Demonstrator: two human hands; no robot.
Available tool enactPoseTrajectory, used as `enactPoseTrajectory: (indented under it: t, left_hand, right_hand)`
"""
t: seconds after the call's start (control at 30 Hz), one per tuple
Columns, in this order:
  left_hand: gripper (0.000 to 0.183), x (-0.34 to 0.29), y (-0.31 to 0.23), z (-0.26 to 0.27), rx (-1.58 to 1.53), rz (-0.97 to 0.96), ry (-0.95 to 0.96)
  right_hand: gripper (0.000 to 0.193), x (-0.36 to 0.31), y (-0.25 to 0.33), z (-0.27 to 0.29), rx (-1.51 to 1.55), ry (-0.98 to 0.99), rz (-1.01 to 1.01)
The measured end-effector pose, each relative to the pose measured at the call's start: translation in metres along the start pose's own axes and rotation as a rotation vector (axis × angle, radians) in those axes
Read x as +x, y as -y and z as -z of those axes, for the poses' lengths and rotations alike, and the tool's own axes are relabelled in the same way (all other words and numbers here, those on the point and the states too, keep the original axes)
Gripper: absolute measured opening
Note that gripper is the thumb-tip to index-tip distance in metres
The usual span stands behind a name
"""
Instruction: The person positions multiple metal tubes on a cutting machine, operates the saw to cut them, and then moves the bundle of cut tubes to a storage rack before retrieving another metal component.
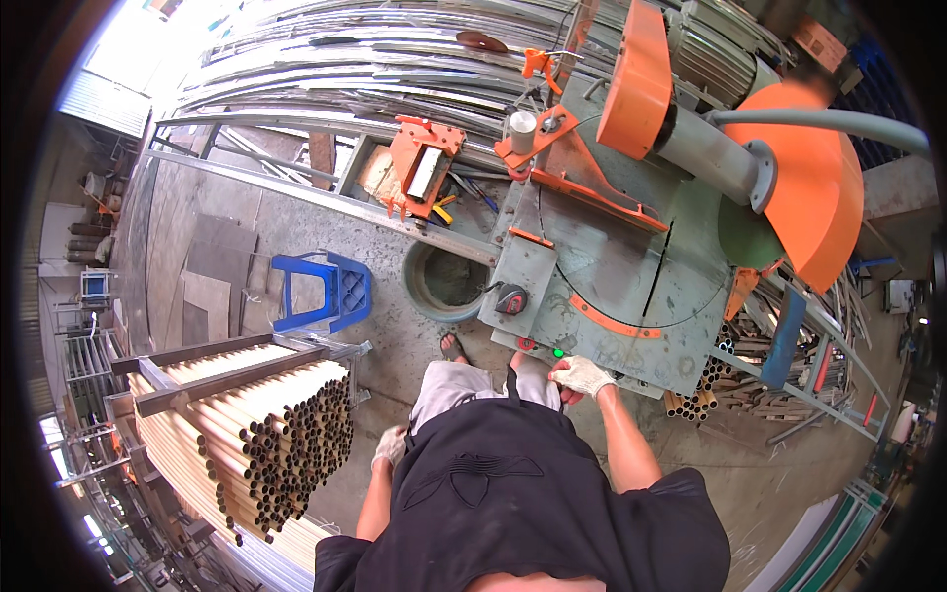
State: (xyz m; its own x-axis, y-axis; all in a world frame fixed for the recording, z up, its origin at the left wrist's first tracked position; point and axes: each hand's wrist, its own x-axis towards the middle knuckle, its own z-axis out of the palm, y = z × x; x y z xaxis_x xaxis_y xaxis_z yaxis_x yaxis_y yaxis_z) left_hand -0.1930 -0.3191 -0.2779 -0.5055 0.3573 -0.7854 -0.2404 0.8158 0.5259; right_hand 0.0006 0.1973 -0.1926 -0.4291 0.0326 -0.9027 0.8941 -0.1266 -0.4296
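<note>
My right hand (582, 377), in a pale glove with bare fingertips, is at the front edge of the saw table (602, 266). Its fingers are slightly bent and apart, just beside a green button (558, 352); contact cannot be made out. A red button (526, 344) sits left of the green one. My left hand (390, 446), also gloved, hangs by my left thigh with nothing visible in it; its fingers are mostly hidden. Over the table stands a large cut-off saw with an orange blade guard (814, 187) and a grey motor (715, 54). An orange clamp (538, 138) is mounted behind.
Left of me, a bundle of tubes (286, 444) rests in a metal frame. A blue plastic stool (323, 291) and a round basin (444, 281) stand on the floor ahead. Long metal bars (365, 69) lie beyond. A tape measure (511, 299) sits on the table's left corner.
</note>
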Motion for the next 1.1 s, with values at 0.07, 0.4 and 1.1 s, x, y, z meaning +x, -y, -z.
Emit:
enactPoseTrajectory:
  t: [0.07,0.4,1.1]
  left_hand:
    - [0.030,0.017,-0.117,0.002,0.031,0.018,-0.076]
    - [0.021,0.094,-0.198,0.079,0.048,-0.045,0.108]
    - [0.027,0.112,-0.076,0.205,-0.238,0.359,0.212]
  right_hand:
    - [0.029,-0.005,0.018,-0.001,-0.009,-0.084,0.028]
    - [0.025,0.002,0.141,-0.036,0.013,-0.221,0.200]
    - [0.028,0.288,0.295,0.020,-0.668,-1.057,-0.057]
